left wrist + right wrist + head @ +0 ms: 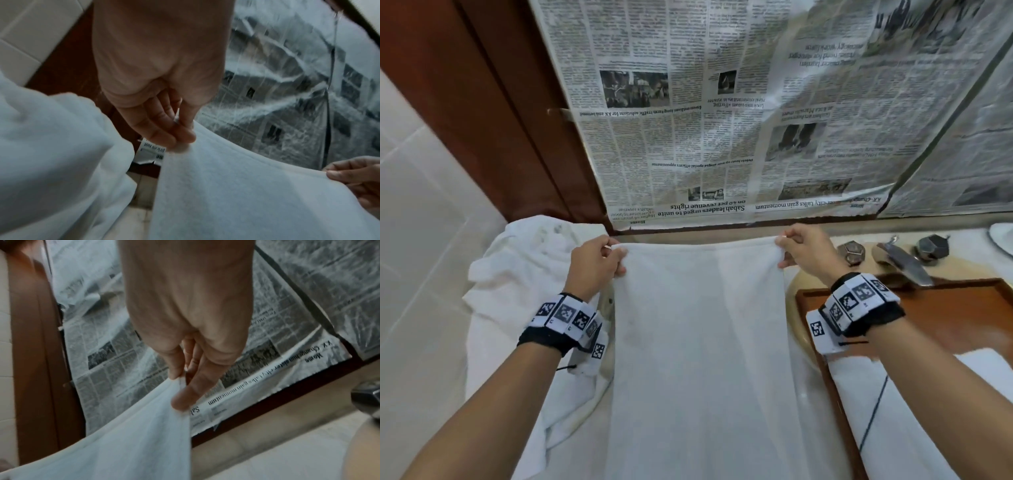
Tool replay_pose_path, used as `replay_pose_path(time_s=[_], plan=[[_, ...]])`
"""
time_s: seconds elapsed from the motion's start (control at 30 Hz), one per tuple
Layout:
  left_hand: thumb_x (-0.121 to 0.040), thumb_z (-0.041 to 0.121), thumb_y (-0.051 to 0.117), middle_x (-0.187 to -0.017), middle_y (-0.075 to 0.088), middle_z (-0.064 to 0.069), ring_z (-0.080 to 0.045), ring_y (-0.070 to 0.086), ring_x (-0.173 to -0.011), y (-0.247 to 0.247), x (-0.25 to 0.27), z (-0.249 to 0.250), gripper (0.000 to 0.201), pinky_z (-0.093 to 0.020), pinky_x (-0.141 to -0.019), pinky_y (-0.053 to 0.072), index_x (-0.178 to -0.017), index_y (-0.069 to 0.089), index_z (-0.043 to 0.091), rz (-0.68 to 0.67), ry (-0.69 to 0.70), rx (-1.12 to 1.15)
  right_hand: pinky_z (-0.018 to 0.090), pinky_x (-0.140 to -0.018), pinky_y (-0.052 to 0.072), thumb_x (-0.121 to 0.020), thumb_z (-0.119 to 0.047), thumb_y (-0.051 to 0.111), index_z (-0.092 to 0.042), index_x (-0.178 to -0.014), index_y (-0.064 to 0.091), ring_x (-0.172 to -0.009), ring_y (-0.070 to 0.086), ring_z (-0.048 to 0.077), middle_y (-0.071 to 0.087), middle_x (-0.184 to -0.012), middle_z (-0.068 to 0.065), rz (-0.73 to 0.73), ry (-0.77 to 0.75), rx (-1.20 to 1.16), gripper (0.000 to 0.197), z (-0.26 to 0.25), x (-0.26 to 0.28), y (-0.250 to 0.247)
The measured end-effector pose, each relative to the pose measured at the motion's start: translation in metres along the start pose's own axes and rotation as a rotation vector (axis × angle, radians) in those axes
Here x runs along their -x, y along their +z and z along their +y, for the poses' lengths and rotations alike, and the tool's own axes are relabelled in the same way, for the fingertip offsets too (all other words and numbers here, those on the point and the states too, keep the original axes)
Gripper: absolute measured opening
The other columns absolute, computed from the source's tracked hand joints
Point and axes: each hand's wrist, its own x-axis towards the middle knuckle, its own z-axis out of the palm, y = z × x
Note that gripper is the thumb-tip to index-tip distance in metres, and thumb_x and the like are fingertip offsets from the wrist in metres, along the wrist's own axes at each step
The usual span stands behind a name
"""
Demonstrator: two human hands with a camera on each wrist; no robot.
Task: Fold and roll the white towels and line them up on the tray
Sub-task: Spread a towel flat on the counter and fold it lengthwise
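A white towel (702,342) hangs stretched between my hands, its top edge level and its length falling toward me. My left hand (602,260) pinches the top left corner between thumb and fingers (176,134). My right hand (796,250) pinches the top right corner, thumb (185,395) pressed against the cloth. The towel (246,194) also fills the lower part of both wrist views (123,443). A brown wooden tray (945,308) sits at the right, with a rolled white towel (914,411) bearing a dark stripe lying on it.
A heap of crumpled white towels (524,274) lies at the left on the counter. Newspaper (722,120) covers the wall ahead. A metal tap (904,260) with two faceted knobs stands behind the tray. A brown door frame (493,120) and white tiles are at the left.
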Motion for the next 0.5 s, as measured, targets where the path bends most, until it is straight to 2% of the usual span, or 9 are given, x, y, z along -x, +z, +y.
replay_pose_path(time_s=[0.07, 0.1, 0.2, 0.27, 0.33, 0.43, 0.47, 0.5], plan=[[-0.092, 0.016, 0.067, -0.065, 0.07, -0.008, -0.02, 0.071, -0.061, 0.019, -0.016, -0.011, 0.01, -0.032, -0.067, 0.061, -0.084, 0.065, 0.022, 0.016, -0.034, -0.019, 0.054, -0.082, 0.058, -0.098, -0.019, 0.062, -0.007, -0.095, 0.063, -0.068, 0.073, 0.028, 0.064, -0.08, 0.01, -0.013, 0.047, 0.013, 0.013, 0.014, -0.025, 0.007], [-0.092, 0.018, 0.067, -0.065, 0.07, -0.007, -0.017, 0.071, -0.061, 0.03, -0.024, -0.017, 0.009, -0.033, -0.068, 0.061, -0.085, 0.066, 0.022, 0.028, -0.048, -0.029, 0.054, -0.083, 0.058, -0.098, -0.019, 0.062, -0.007, -0.096, 0.064, -0.068, 0.073, 0.028, 0.065, -0.079, 0.01, -0.016, 0.073, 0.017, 0.012, 0.022, -0.037, 0.012], [-0.093, 0.024, 0.064, -0.059, 0.069, 0.001, -0.014, 0.071, -0.068, 0.056, -0.046, -0.039, 0.007, -0.038, -0.08, 0.059, -0.092, 0.068, 0.019, 0.034, -0.087, -0.148, 0.051, -0.084, 0.059, -0.097, -0.021, 0.063, -0.011, -0.093, 0.066, -0.069, 0.074, 0.026, 0.067, -0.079, 0.008, -0.018, 0.132, 0.034, 0.011, 0.043, -0.069, 0.028], [-0.094, 0.024, 0.061, -0.058, 0.067, 0.005, -0.021, 0.069, -0.082, 0.07, -0.061, -0.053, 0.01, -0.038, -0.088, 0.054, -0.099, 0.066, 0.017, 0.006, -0.113, -0.236, 0.049, -0.083, 0.06, -0.096, -0.021, 0.063, -0.013, -0.092, 0.066, -0.069, 0.074, 0.026, 0.068, -0.083, 0.008, -0.014, 0.154, 0.053, 0.01, 0.055, -0.086, 0.041], [-0.095, 0.022, 0.059, -0.06, 0.065, 0.005, -0.026, 0.069, -0.087, 0.082, -0.073, -0.066, 0.012, -0.033, -0.086, 0.052, -0.102, 0.066, 0.014, -0.002, -0.135, -0.291, 0.045, -0.075, 0.062, -0.096, -0.02, 0.063, -0.013, -0.09, 0.066, -0.066, 0.073, 0.027, 0.068, -0.09, 0.009, 0.009, 0.168, 0.078, 0.01, 0.064, -0.098, 0.053], [-0.097, 0.02, 0.054, -0.076, 0.07, -0.007, -0.024, 0.067, -0.078, 0.096, -0.083, -0.078, 0.015, -0.024, -0.065, 0.045, -0.105, 0.064, 0.013, -0.053, -0.206, -0.357, 0.025, -0.054, 0.057, -0.096, -0.016, 0.061, -0.009, -0.089, 0.066, -0.061, 0.071, 0.027, 0.068, -0.097, 0.012, 0.037, 0.188, 0.147, 0.011, 0.074, -0.11, 0.067], [-0.097, 0.02, 0.053, -0.081, 0.071, -0.01, -0.024, 0.067, -0.078, 0.098, -0.085, -0.082, 0.014, -0.026, -0.066, 0.048, -0.103, 0.063, 0.014, -0.077, -0.235, -0.366, 0.022, -0.05, 0.055, -0.097, -0.014, 0.061, -0.007, -0.09, 0.066, -0.061, 0.07, 0.027, 0.068, -0.098, 0.014, 0.033, 0.194, 0.168, 0.011, 0.079, -0.112, 0.071], [-0.096, 0.02, 0.052, -0.083, 0.072, -0.012, -0.026, 0.068, -0.082, 0.101, -0.087, -0.088, 0.013, -0.031, -0.074, 0.052, -0.101, 0.063, 0.014, -0.1, -0.236, -0.378, 0.021, -0.049, 0.053, -0.097, -0.014, 0.059, -0.006, -0.093, 0.066, -0.064, 0.07, 0.028, 0.067, -0.1, 0.015, 0.031, 0.198, 0.174, 0.011, 0.084, -0.114, 0.074]])
